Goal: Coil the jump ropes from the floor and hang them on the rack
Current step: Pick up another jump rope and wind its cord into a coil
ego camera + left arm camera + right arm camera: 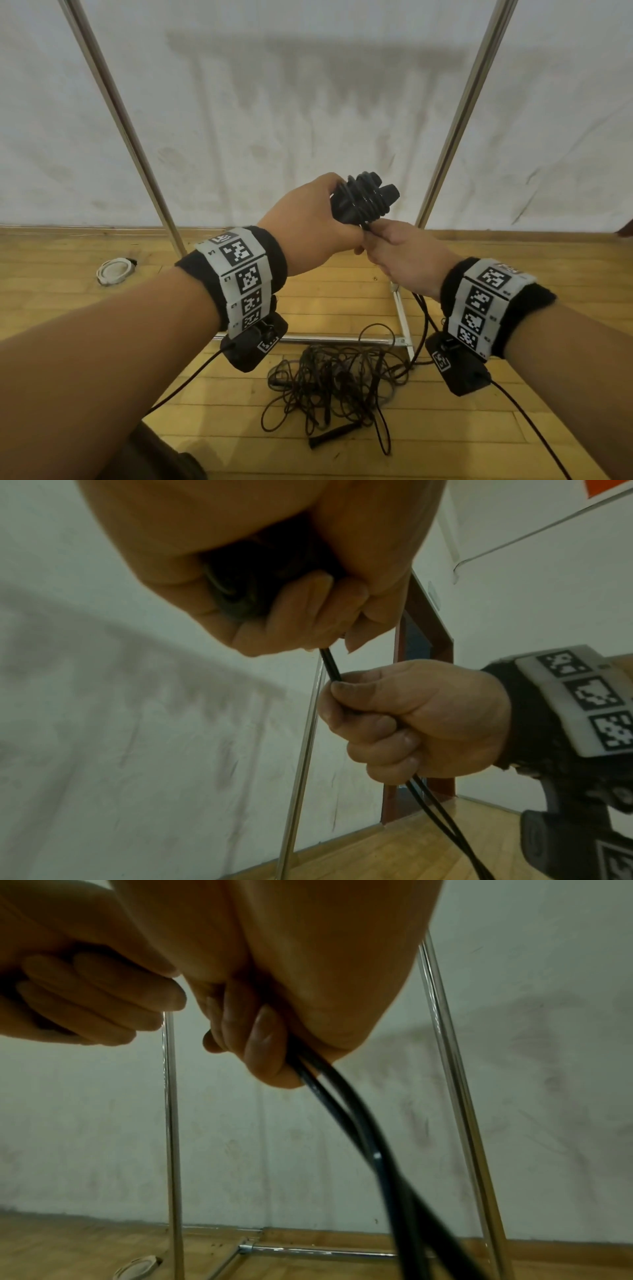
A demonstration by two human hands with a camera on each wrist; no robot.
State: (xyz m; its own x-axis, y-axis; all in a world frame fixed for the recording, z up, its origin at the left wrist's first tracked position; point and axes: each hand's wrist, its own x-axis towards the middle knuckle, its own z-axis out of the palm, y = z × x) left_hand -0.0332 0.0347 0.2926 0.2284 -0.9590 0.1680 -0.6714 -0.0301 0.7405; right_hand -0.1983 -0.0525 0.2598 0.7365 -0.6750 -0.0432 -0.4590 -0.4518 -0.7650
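My left hand (308, 219) grips a pair of black jump rope handles (363, 200) with several turns of black cord wound round them. Just below it my right hand (400, 250) grips the doubled black cord (330, 665), which runs out under the fist (342, 1096) toward the floor. In the left wrist view the right hand (411, 718) is a closed fist round the cord and the left hand (291, 593) curls round the dark handles. A tangle of more black jump ropes (335, 380) lies on the wooden floor below. The chrome rack (455, 130) stands right in front of me.
The rack's two slanted chrome uprights (120, 113) and low base bars (342, 340) stand against a stained white wall. A white coiled ring (114, 270) lies on the floor at left. A dark red door frame (424, 631) stands to the right.
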